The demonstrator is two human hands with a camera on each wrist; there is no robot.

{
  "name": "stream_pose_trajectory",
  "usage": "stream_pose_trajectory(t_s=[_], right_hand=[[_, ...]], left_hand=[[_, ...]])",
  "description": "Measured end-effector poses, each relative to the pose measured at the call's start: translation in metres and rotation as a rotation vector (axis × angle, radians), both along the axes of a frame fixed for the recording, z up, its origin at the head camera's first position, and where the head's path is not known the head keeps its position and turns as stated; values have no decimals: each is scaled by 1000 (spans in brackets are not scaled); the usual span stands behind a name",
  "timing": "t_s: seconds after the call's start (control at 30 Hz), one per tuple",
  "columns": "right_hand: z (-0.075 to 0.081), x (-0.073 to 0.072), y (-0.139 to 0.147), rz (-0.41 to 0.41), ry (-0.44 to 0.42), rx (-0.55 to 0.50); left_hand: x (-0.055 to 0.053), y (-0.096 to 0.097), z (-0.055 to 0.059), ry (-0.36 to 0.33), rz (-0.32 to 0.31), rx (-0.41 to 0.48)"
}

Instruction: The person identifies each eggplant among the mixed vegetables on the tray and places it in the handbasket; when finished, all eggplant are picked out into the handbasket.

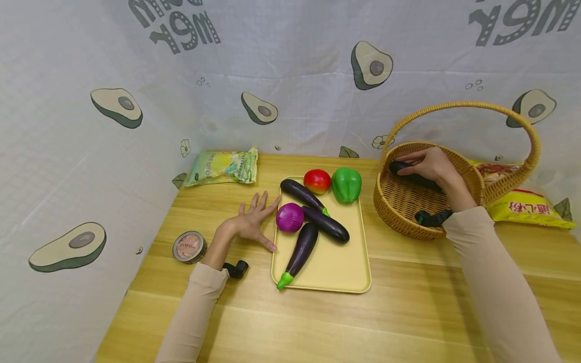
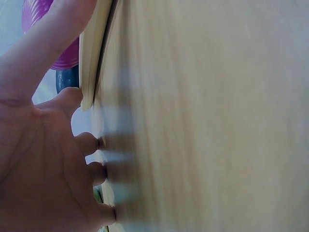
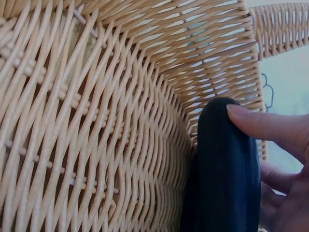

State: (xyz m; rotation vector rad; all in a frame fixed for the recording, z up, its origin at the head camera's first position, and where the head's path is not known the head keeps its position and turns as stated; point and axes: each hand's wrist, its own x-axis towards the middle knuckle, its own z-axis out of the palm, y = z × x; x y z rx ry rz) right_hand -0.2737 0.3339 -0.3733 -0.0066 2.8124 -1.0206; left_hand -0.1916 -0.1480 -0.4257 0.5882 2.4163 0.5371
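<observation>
My right hand [image 1: 433,164] is inside the wicker basket [image 1: 385,204], gripping a dark eggplant [image 3: 227,169] with the thumb across its rounded end. The eggplant's other end is out of sight. On the left, my left hand [image 1: 251,222] is spread over the table, its thumb and index finger at the left rim of the cream tray [image 1: 333,272]. Fingertips [image 2: 99,171] rest on the wood. In the tray lie a purple onion [image 1: 289,218], a red mango-like fruit [image 1: 317,181], a green bell pepper [image 1: 347,185] and three eggplants [image 1: 303,252].
A green-yellow packet [image 1: 222,167] lies at the back left, and a round tin [image 1: 189,247] stands left of my left hand. Yellow packets [image 1: 528,207] lie behind and right of the basket, whose tall handle [image 1: 463,105] arches above. A printed cloth [image 1: 308,101] hangs behind the table.
</observation>
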Motion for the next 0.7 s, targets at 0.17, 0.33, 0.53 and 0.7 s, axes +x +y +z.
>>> stream_pose_trajectory(t_s=[0.17, 0.33, 0.53, 0.7], right_hand=[[-4, -2, -2, 28, 60, 62], [-6, -4, -3, 75, 84, 81], [-8, -5, -5, 112, 107, 121], [-8, -3, -7, 115, 125, 148]], left_hand=[[0, -1, -1, 0, 4, 14], [0, 0, -1, 1, 7, 21], [0, -1, -2, 3, 10, 29], [1, -1, -1, 4, 5, 32]])
